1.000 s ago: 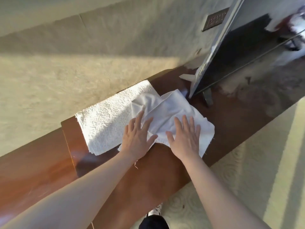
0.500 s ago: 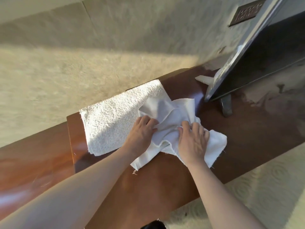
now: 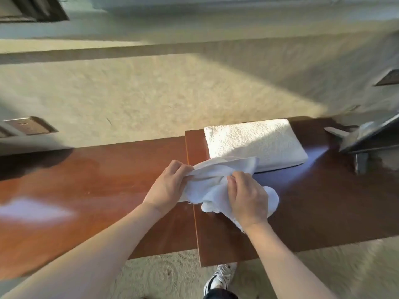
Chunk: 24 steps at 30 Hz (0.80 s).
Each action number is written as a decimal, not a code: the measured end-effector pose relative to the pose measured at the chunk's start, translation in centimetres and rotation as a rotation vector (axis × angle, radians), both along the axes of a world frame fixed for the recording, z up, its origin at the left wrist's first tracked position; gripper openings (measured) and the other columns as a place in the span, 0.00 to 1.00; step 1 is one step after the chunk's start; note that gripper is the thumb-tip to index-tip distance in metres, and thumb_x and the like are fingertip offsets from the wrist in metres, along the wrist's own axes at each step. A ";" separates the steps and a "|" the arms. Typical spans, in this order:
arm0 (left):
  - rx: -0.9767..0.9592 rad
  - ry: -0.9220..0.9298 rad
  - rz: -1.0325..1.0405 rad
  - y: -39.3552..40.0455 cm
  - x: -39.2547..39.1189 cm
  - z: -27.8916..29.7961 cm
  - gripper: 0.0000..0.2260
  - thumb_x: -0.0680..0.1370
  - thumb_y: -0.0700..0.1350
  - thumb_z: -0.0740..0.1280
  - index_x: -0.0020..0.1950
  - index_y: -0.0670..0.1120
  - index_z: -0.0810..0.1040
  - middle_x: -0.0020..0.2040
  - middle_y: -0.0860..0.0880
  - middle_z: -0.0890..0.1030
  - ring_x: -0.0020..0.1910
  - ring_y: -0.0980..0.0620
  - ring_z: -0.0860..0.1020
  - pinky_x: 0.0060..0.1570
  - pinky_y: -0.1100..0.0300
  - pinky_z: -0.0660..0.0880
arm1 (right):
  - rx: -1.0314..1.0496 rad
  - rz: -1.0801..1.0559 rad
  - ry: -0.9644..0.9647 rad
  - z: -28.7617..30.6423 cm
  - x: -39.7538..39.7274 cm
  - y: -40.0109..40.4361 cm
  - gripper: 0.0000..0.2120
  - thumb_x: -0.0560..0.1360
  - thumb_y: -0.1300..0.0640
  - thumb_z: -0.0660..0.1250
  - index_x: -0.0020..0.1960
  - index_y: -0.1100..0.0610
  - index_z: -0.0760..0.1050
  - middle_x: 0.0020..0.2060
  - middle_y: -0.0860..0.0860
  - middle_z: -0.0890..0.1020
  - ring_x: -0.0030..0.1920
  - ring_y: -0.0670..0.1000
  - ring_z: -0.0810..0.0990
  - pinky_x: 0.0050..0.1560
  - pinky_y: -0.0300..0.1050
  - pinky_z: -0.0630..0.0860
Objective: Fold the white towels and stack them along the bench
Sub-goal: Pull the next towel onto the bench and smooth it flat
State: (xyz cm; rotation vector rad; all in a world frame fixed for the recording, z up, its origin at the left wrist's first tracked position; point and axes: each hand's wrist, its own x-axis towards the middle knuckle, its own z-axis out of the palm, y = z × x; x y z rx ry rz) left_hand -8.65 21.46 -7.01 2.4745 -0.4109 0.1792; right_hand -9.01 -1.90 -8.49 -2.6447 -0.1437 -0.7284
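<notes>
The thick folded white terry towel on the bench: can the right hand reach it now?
Probably not at once: the right hand and left hand both grip a thin crumpled white cloth; the terry towel lies just beyond.

No legible text on anything.

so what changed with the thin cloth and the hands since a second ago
Both hands, left and right, went from pressing flat to gripping the thin cloth, bunching it off the bench. The folded towel stayed put.
</notes>
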 end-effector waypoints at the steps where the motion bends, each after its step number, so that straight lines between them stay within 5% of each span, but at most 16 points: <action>1: -0.003 0.009 0.024 3.0 -1.5 0.4 0.08 0.82 0.45 0.58 0.60 0.52 0.71 0.51 0.47 0.74 0.46 0.48 0.76 0.47 0.66 0.69 | -0.003 0.033 0.012 0.4 -1.0 2.8 0.17 0.83 0.50 0.58 0.44 0.59 0.78 0.33 0.53 0.79 0.29 0.58 0.78 0.26 0.49 0.73; 11: 0.113 -0.029 0.320 29.3 -14.6 1.5 0.15 0.82 0.56 0.57 0.57 0.50 0.79 0.49 0.49 0.76 0.45 0.46 0.79 0.32 0.53 0.78 | -0.067 0.430 0.175 0.3 -7.8 28.7 0.17 0.83 0.48 0.53 0.50 0.56 0.76 0.38 0.51 0.80 0.34 0.57 0.79 0.31 0.51 0.76; 16: 0.175 -0.034 0.423 37.5 -15.1 0.7 0.14 0.82 0.57 0.56 0.58 0.51 0.77 0.49 0.51 0.75 0.49 0.48 0.74 0.35 0.52 0.79 | -0.163 0.486 0.043 -0.7 -7.3 37.5 0.04 0.79 0.54 0.61 0.47 0.54 0.72 0.34 0.50 0.77 0.30 0.54 0.77 0.27 0.46 0.75; 21: 0.226 -0.046 0.446 43.2 -11.5 -2.1 0.15 0.83 0.54 0.58 0.58 0.48 0.80 0.50 0.48 0.76 0.48 0.45 0.74 0.42 0.48 0.80 | -0.169 0.449 -0.015 -3.9 -3.6 43.3 0.18 0.84 0.50 0.54 0.42 0.56 0.74 0.31 0.54 0.75 0.29 0.58 0.76 0.27 0.49 0.71; 24: 0.277 0.037 0.470 46.0 -8.9 -4.8 0.16 0.83 0.52 0.59 0.63 0.46 0.79 0.59 0.44 0.79 0.56 0.40 0.77 0.54 0.44 0.79 | -0.223 0.417 0.154 -6.5 -1.5 45.6 0.13 0.82 0.49 0.55 0.49 0.54 0.75 0.37 0.55 0.79 0.37 0.59 0.80 0.36 0.52 0.74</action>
